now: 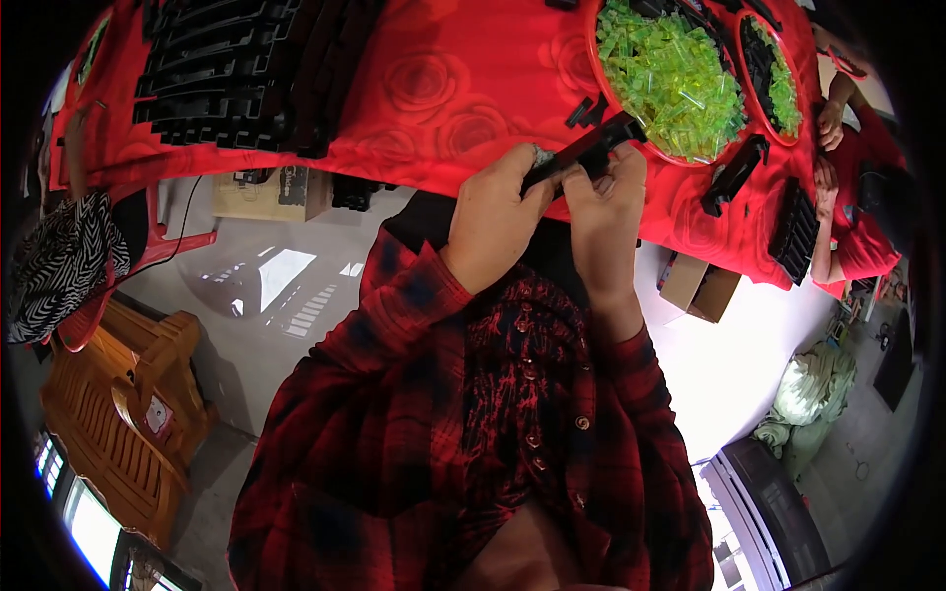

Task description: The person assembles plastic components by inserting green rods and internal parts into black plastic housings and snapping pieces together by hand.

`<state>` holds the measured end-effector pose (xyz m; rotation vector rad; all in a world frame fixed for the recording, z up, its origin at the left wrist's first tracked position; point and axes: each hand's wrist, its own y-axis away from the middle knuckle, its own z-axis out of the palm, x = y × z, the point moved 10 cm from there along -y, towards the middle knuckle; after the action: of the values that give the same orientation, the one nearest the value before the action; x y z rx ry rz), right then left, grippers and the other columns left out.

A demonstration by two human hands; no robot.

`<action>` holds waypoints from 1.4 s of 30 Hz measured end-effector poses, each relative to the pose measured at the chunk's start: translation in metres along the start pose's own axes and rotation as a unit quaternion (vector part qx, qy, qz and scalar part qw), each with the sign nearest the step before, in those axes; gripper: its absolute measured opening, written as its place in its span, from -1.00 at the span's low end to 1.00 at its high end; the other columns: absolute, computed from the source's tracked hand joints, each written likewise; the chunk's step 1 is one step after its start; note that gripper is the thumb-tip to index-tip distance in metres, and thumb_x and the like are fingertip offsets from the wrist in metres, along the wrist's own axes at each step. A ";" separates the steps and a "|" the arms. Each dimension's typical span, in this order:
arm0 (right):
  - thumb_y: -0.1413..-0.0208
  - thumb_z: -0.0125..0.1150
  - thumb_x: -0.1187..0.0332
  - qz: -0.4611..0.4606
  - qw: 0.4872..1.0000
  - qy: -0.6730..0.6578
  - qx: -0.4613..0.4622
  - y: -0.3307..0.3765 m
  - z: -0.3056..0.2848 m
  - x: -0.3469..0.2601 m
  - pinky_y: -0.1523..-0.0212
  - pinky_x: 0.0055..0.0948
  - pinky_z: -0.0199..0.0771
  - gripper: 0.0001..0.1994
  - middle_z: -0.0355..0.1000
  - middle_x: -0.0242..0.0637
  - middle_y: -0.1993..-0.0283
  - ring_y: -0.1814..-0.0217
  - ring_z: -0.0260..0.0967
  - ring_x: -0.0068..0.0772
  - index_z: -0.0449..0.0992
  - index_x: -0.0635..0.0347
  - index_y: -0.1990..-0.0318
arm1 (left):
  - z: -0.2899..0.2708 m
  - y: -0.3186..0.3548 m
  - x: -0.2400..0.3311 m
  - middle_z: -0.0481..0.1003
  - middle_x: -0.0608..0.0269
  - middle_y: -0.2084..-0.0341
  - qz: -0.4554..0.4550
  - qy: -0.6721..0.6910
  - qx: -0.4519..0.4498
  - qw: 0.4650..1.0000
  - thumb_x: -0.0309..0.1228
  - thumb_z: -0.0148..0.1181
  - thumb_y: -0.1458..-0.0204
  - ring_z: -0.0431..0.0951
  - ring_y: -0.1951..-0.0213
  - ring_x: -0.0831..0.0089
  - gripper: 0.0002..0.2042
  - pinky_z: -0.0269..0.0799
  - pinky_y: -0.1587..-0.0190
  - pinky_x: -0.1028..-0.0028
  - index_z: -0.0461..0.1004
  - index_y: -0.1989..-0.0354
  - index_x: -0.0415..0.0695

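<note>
Both my hands grip one long black plastic part (589,148), held tilted over the near edge of the red-covered table (424,118). My left hand (498,217) is closed round its lower left end. Toward its upper right end, my right hand (606,207) has its fingers bent and pressed against the part. Whether a smaller piece sits between the right fingertips cannot be made out. Just beyond my hands lies a small black piece (583,111). A red-rimmed tray (603,74) full of translucent yellow-green pieces (670,79) stands to the right.
Black plastic parts are stacked (236,69) at the table's left. Farther right are a second red-rimmed tray (791,138), a black part (737,175) and a row of black parts (794,222), beside a co-worker's hands (826,182). Cardboard boxes (271,194) stand under the table.
</note>
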<state>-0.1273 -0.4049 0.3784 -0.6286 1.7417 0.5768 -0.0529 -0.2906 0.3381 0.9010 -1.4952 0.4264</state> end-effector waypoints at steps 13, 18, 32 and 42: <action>-0.31 0.12 0.43 0.061 0.996 -0.043 -0.055 -0.023 -0.006 0.034 0.22 -0.48 0.49 -0.77 0.48 -0.31 0.21 0.22 0.43 -0.56 0.43 0.39 -0.03 | -0.021 -0.022 -0.025 0.57 0.01 0.48 -0.045 0.066 0.016 0.997 -0.39 0.17 -0.20 0.60 0.42 0.25 -0.82 0.43 0.35 0.32 0.46 0.21 -0.29; -0.26 0.21 0.37 -0.171 0.950 0.234 0.117 -0.068 -0.056 -0.019 0.26 -0.34 0.52 -0.77 0.52 -0.13 0.24 0.28 0.52 -0.27 0.47 0.32 0.02 | -0.029 -0.032 -0.026 0.52 0.21 0.51 -0.088 0.107 0.009 0.990 -0.39 0.12 -0.23 0.50 0.48 0.50 -0.83 0.43 0.38 0.45 0.43 0.22 -0.28; -0.23 0.22 0.26 -0.237 0.823 0.502 0.116 -0.102 -0.027 -0.029 0.33 -0.11 0.55 -0.79 0.49 -0.07 0.20 0.27 0.52 0.06 0.45 0.18 0.12 | -0.027 -0.039 -0.034 0.51 0.29 0.48 -0.128 0.176 -0.036 0.975 -0.47 0.16 -0.21 0.50 0.46 0.61 -0.89 0.41 0.39 0.58 0.45 0.25 -0.28; -0.21 0.24 0.28 -0.226 0.817 0.520 0.107 -0.104 -0.021 -0.030 0.36 -0.13 0.58 -0.80 0.46 -0.08 0.20 0.31 0.53 0.06 0.41 0.15 0.15 | -0.028 -0.040 -0.034 0.53 0.27 0.51 -0.129 0.206 -0.029 0.970 -0.47 0.20 -0.17 0.50 0.49 0.60 -0.86 0.42 0.41 0.56 0.49 0.23 -0.31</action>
<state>-0.0657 -0.4922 0.4066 -1.2938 2.4702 -0.4160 -0.0073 -0.2860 0.2995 0.8826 -0.9912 0.3503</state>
